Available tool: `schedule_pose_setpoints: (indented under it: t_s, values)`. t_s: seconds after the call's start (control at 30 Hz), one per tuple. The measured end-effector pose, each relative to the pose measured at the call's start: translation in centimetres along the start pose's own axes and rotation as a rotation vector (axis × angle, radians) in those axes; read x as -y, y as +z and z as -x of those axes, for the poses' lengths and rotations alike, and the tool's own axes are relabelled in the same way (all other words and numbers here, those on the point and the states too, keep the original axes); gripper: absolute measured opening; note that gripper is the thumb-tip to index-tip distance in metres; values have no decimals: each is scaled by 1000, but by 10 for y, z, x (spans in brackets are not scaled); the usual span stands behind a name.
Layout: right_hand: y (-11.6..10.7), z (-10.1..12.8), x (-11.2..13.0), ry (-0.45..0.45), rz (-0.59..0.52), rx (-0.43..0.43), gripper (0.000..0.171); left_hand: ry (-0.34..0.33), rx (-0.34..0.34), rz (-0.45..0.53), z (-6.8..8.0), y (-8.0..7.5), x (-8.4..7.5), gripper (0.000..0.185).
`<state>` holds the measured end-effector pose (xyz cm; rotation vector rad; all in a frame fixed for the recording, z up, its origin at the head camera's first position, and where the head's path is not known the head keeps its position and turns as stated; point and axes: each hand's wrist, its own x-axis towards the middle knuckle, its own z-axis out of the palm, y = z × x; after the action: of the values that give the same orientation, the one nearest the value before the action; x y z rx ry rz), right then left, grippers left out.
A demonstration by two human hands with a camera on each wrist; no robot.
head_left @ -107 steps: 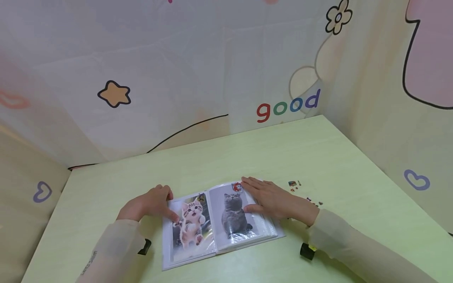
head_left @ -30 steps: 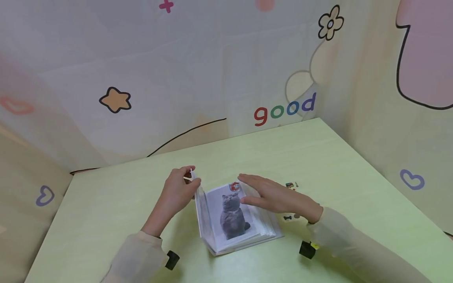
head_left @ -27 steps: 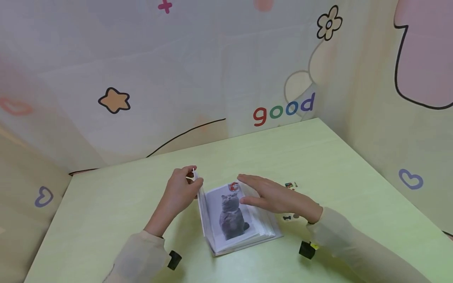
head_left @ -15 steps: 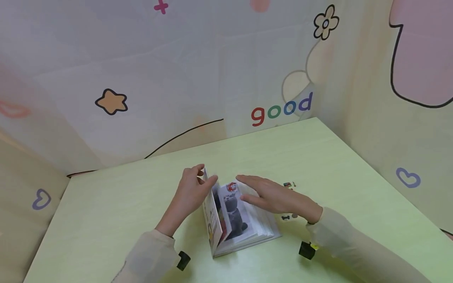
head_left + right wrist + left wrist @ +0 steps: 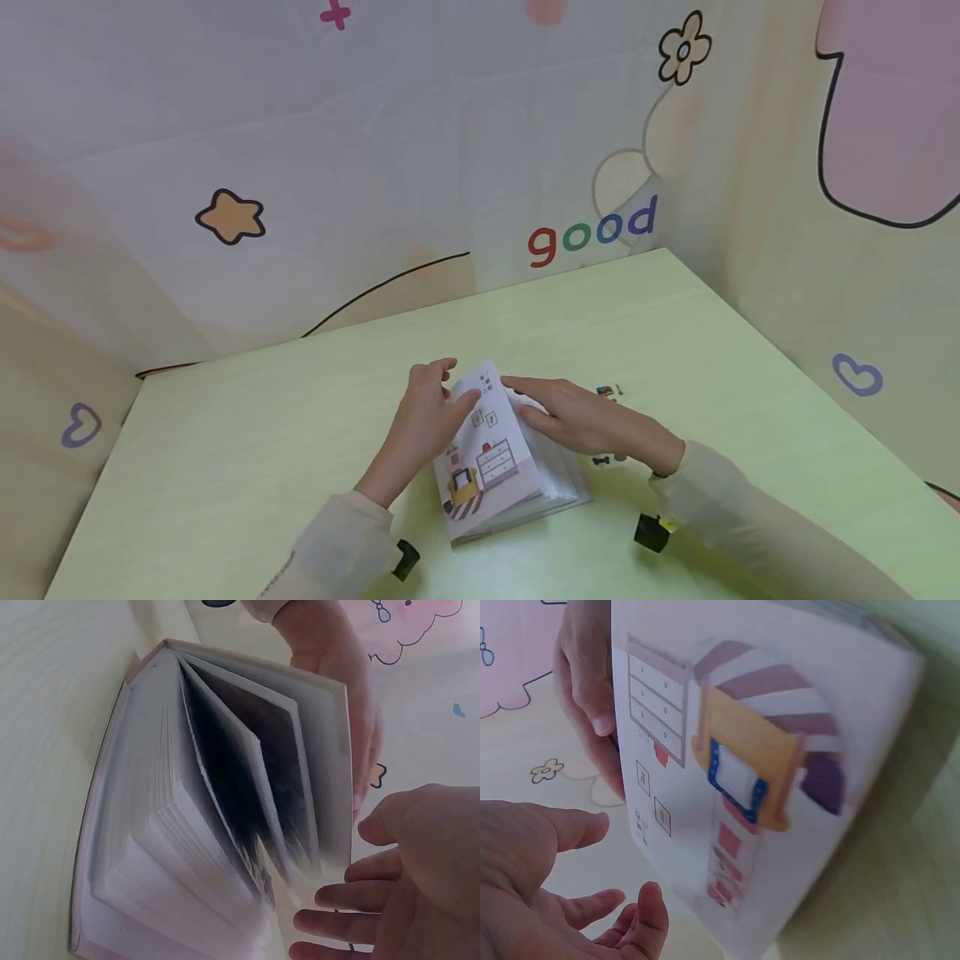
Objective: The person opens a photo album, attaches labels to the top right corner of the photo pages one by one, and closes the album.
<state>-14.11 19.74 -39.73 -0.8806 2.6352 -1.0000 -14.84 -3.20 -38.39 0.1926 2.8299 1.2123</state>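
In the head view, a small photo album (image 5: 495, 467) is seen on the pale green worktop (image 5: 225, 467), its cover nearly down. The left hand (image 5: 427, 417) is laid flat-fingered on the cover; the right hand (image 5: 577, 421) is spread beside the fore-edge. In the left wrist view, the stiff, glossy cover (image 5: 765, 750) looks light and slippery. In the right wrist view, floppy plastic sleeves (image 5: 217, 847) are fanned out; the album is best held by spine or cover edge. Cartoon-printed walls (image 5: 375, 142) enclose the worktop.

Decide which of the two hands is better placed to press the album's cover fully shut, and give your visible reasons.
Probably the left hand: its straight fingers already lie on the front cover of the photo album, which is not quite flat. The right hand sits at the page edge, its fingertips under the cover.
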Motion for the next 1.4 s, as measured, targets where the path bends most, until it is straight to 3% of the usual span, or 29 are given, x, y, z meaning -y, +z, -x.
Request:
schedule_pose_setpoints:
  t_s: [0.23, 0.53, 0.7, 0.87, 1.23, 1.4]
  values:
    - [0, 2, 0, 18, 9, -10, 56, 70, 52, -91, 10, 12, 10, 54]
    - [-2, 9, 1, -4, 91, 14, 60, 328, 112, -300, 39, 16, 25, 54]
    - [1, 14, -3, -21, 119, 21, 61, 348, 190, -343, 51, 17, 29, 58]
    - [5, 16, -6, 7, 133, 30, 65, 390, 198, -386, 58, 19, 30, 61]
    - [16, 19, -15, 78, 177, 66, 72, 441, 269, -461, 60, 19, 30, 70]
    - [19, 21, -19, 54, 207, 65, 72, 467, 272, -503, 58, 22, 30, 70]
